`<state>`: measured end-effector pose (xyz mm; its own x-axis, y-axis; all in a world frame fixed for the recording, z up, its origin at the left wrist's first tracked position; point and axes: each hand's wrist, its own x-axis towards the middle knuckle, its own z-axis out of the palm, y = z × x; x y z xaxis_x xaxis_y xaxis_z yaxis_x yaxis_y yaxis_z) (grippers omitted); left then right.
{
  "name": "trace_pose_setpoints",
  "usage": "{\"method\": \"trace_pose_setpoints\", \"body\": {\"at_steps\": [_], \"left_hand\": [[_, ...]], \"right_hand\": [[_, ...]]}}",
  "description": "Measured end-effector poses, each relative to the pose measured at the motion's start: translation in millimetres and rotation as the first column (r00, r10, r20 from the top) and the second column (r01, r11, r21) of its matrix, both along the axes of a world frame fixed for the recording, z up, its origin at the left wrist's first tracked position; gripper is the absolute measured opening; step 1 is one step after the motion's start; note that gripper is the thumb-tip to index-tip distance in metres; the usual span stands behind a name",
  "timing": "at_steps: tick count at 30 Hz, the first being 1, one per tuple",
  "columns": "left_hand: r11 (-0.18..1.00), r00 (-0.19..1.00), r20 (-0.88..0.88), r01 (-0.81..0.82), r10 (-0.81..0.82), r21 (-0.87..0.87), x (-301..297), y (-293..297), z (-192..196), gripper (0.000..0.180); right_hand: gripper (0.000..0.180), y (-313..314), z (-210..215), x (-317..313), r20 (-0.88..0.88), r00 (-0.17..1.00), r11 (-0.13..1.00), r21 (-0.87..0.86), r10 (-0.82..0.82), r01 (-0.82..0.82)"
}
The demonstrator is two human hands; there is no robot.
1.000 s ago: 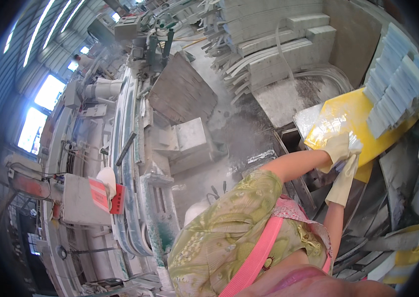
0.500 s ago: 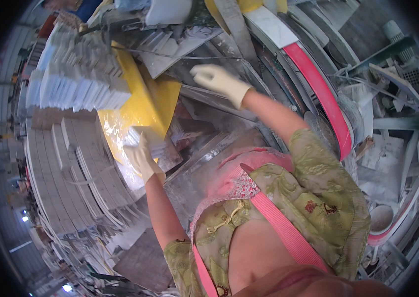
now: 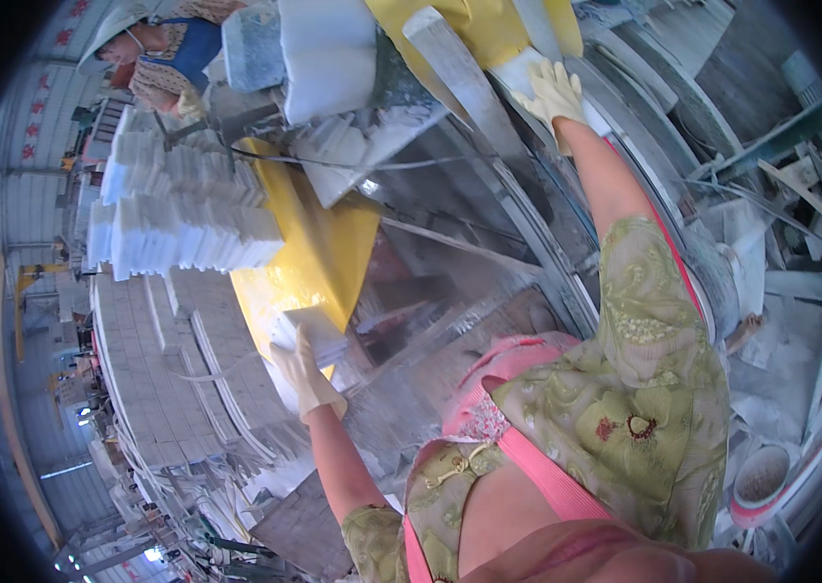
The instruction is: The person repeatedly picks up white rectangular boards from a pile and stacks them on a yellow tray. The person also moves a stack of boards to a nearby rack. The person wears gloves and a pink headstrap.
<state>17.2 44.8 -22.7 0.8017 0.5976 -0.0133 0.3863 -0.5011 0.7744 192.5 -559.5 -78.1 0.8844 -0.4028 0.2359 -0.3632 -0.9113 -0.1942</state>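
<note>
My left hand (image 3: 304, 374), in a cream glove, is closed on a small bunch of thin white tiles (image 3: 318, 328) beside a yellow plastic sheet (image 3: 333, 248). My right hand (image 3: 555, 94), gloved the same way, reaches far out to the upper right. Its fingers are spread over a pale white slab (image 3: 513, 70) that lies on a long, narrow machine bed; whether the palm presses on it I cannot tell. Along that bed runs a red strip (image 3: 671, 238), partly covered by my right arm and sleeve.
Rows of upright white tiles (image 3: 192, 233) stand at the left, above stacked grey slabs (image 3: 143, 360). Big white blocks (image 3: 328, 58) sit at the far side. A co-worker (image 3: 173, 58) in a hat is at the upper left. A round container (image 3: 763, 474) stands lower right.
My right hand has swung up and right, from above the middle gap to the white slab on the machine bed. My left hand still holds the tiles. The view has shifted, showing more of the co-worker.
</note>
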Motion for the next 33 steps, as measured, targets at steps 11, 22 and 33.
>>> {"method": "trace_pose_setpoints", "body": {"at_steps": [11,22,33], "left_hand": [[0.989,0.997,-0.068,0.048,-0.038,0.139,6,17,-5,0.097],[0.994,0.999,0.048,0.029,-0.024,-0.101,-17,-40,36,0.077],[0.969,0.996,0.031,0.091,-0.086,-0.228,-23,-57,53,0.064]], "right_hand": [[0.062,-14,-13,-41,0.005,0.986,0.986,0.012,0.166,-0.166],[0.059,-22,-9,-183,-0.048,0.956,0.957,0.005,0.29,-0.29],[0.098,-38,42,-267,-0.227,0.861,0.88,-0.035,0.455,-0.474]]}}
